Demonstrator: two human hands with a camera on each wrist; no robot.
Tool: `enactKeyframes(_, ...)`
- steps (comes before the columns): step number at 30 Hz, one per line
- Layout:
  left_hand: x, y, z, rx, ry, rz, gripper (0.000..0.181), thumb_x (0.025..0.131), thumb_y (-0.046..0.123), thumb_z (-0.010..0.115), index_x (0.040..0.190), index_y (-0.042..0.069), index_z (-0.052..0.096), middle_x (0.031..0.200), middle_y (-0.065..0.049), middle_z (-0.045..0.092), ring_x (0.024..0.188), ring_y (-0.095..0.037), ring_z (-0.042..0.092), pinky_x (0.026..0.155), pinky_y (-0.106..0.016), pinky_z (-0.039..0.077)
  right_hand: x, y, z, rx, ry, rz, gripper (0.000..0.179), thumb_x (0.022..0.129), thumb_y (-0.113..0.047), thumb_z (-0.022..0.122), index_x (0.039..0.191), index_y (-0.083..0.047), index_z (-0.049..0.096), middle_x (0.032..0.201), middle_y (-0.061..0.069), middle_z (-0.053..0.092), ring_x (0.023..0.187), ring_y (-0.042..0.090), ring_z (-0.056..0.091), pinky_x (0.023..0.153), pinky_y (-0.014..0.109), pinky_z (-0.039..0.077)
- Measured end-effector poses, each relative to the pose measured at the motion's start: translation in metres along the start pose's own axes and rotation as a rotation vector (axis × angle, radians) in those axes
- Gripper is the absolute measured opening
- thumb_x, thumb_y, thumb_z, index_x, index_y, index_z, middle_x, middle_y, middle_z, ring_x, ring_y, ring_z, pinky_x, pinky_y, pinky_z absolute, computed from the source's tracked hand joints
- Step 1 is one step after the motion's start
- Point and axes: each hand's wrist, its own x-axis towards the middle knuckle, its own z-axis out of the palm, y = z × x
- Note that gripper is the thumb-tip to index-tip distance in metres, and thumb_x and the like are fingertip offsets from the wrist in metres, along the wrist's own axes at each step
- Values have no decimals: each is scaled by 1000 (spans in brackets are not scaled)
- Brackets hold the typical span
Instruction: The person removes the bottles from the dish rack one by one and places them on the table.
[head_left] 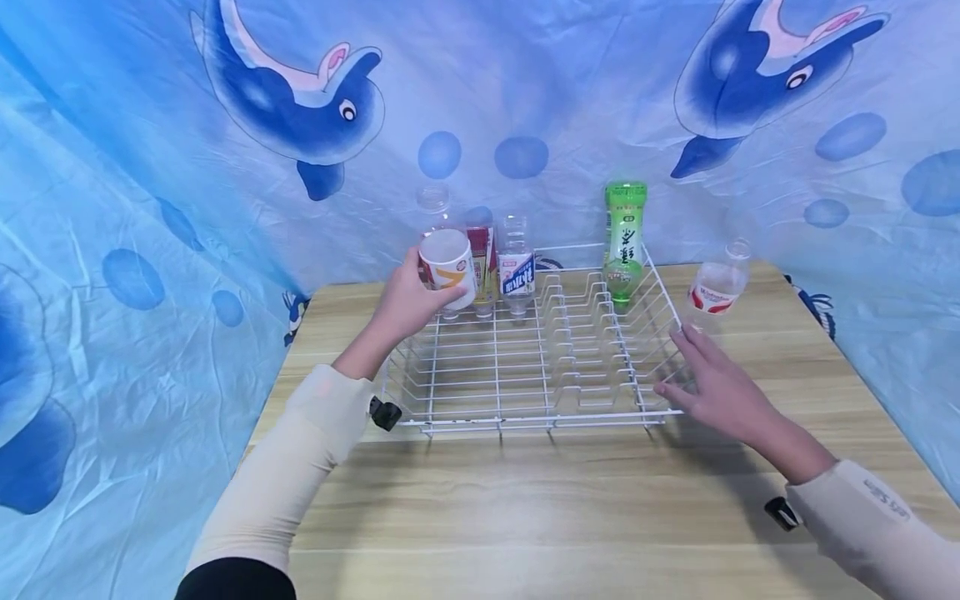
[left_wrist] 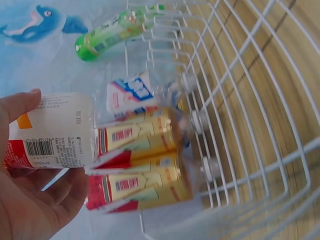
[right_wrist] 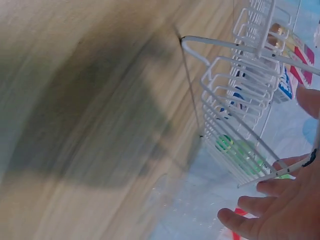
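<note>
My left hand grips a white-labelled plastic bottle above the back left of a white wire dish rack. In the left wrist view the thumb and fingers are around this bottle, whose label carries a barcode. Beside it, bottles with red-and-yellow labels and a clear bottle with a blue-and-white label stand neck-down in the rack. A green bottle is upside down at the back right. My right hand touches the rack's right side, its fingers fairly straight and spread.
A clear bottle with a red-and-white label stands on the wooden table, right of the rack. Blue dolphin-printed cloth hangs behind and at both sides. Dark objects sit by both wrists.
</note>
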Motion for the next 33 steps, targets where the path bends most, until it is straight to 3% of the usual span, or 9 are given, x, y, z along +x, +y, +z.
enactKeyframes(6,-4,-16,-24,-16,56,-43,90,75,42,80,142,8,31,122,-9,54,106,-23,55,85,-39,50,11,8,5,42,-26,-28,90,91,-46,60,151,0,12,156,22,6,140,42,8,107,61,15)
enactKeyframes(10,-8,-27,-37,-10,99,-54,88,75,41,80,141,7,32,123,-9,53,107,-24,54,85,-41,51,14,13,10,100,-40,-8,91,93,-44,58,151,-1,2,158,15,-2,142,37,2,111,56,10)
enactKeyframes(13,-10,-35,-44,-13,128,-58,85,75,40,80,138,7,34,122,-9,53,106,-25,54,84,-42,51,10,15,13,153,-45,21,92,93,-42,57,152,-7,-4,158,13,-6,142,38,0,110,59,9)
enactKeyframes(17,-9,-46,-47,-4,141,-76,83,75,37,81,137,6,36,122,-10,53,107,-26,54,86,-42,50,-5,19,15,193,-61,65,92,95,-43,55,151,-8,-8,156,18,-9,140,45,-1,106,65,6)
enactKeyframes(23,2,-64,-52,-9,171,-120,81,76,32,81,138,7,35,125,-11,53,111,-27,53,89,-41,48,-21,24,19,221,-59,81,91,96,-39,55,151,-6,-10,155,23,-8,138,47,-2,109,60,-2)
enactKeyframes(29,8,-90,-58,-2,175,-156,83,76,31,81,137,2,33,124,-15,53,111,-29,53,91,-43,47,-18,25,18,222,-56,62,89,96,-36,55,151,-5,-9,154,26,-7,138,47,-4,109,58,-4)
enactKeyframes(33,2,-110,-59,26,179,-207,84,75,30,82,136,1,33,124,-17,52,111,-31,53,91,-43,46,-12,24,20,230,-64,39,89,96,-35,55,150,-3,-8,153,29,-5,137,49,-2,109,58,-4)
